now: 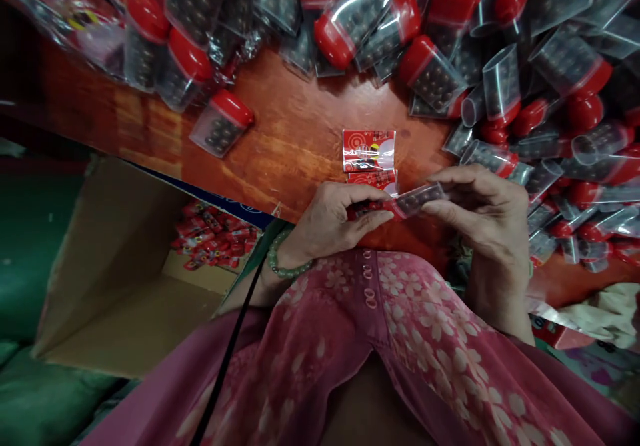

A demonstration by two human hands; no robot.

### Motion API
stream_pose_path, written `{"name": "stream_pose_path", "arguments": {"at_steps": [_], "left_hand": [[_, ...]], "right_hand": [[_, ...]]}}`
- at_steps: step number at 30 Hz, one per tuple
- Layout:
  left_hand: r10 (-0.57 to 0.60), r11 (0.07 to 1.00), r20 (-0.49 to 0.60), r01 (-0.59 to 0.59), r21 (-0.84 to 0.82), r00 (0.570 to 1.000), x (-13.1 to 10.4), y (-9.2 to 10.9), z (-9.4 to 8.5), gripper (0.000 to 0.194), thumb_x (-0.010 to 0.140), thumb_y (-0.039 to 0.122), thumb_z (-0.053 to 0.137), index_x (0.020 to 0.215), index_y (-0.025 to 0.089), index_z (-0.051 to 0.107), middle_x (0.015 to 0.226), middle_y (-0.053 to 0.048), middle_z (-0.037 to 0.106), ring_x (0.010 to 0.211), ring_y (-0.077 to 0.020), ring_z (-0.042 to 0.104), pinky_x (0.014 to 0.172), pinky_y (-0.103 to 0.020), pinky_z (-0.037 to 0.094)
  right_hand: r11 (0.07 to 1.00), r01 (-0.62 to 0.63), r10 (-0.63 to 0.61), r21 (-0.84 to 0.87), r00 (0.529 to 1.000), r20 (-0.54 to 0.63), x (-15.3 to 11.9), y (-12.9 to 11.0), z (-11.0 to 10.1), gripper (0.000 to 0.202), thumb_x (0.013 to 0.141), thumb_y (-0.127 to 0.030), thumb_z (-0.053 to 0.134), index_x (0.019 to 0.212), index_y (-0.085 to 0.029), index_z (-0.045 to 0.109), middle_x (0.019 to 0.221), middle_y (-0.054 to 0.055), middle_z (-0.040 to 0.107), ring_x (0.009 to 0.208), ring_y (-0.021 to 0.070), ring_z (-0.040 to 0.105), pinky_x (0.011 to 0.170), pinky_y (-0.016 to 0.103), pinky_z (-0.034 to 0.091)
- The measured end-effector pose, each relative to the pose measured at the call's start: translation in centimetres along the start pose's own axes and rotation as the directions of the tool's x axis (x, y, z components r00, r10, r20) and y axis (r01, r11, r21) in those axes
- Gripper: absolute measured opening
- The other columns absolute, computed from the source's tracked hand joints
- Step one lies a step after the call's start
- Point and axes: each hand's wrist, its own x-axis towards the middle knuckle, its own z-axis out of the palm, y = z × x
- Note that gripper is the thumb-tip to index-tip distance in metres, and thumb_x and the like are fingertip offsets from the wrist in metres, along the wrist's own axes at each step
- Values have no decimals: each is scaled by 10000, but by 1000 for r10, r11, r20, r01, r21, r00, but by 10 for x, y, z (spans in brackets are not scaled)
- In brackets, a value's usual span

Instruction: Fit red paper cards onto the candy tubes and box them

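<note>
Between my two hands is a small clear plastic bottle (419, 199) of dark pellets, lying tilted near the table's front edge. My left hand (335, 216) is closed round its red end, where a red cap or label is partly hidden by the fingers. At the clear end, my right hand (483, 206) pinches the bottle between thumb and fingers. Just beyond lie flat red printed sleeves (369, 151), partly overlapping. One more red-capped bottle (223, 123) lies to the left on the wooden table (295, 126).
A big heap of red-capped pellet bottles (435, 76) spreads along the back and right. At back left lies a plastic bag (65, 13) of red printed pieces. An open cardboard box (115, 253) below the table's left edge holds many red-labelled pieces (213, 236).
</note>
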Motion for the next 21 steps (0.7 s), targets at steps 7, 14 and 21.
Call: {"name": "stream_pose_path", "arguments": {"at_steps": [7,14,21], "left_hand": [[1,1000,74,-3,26,997,8,2,-2,261,964,351,641,998,142,794,915,-63,806,761,-145,722,697,-231,522],[-118,993,136,118,8,984,11,1,-6,292,881,405,746,1029,158,795,911,-44,799,813,-182,725,765,-280,566],[-54,998,66,55,-8,996,16,0,6,278,881,353,755,1099,183,779,993,-53,806,887,-200,758,836,-303,604]], "right_hand": [[997,25,-27,-76,999,-35,4,2,4,206,788,-274,856,970,-253,763,793,-41,740,660,105,673,603,224,547],[982,-143,138,126,989,49,12,5,9,210,723,-267,865,875,-223,728,743,-46,707,609,88,614,551,204,503],[988,-132,122,82,985,119,13,6,9,231,728,-297,875,876,-222,714,743,-43,695,612,93,620,560,222,517]]}}
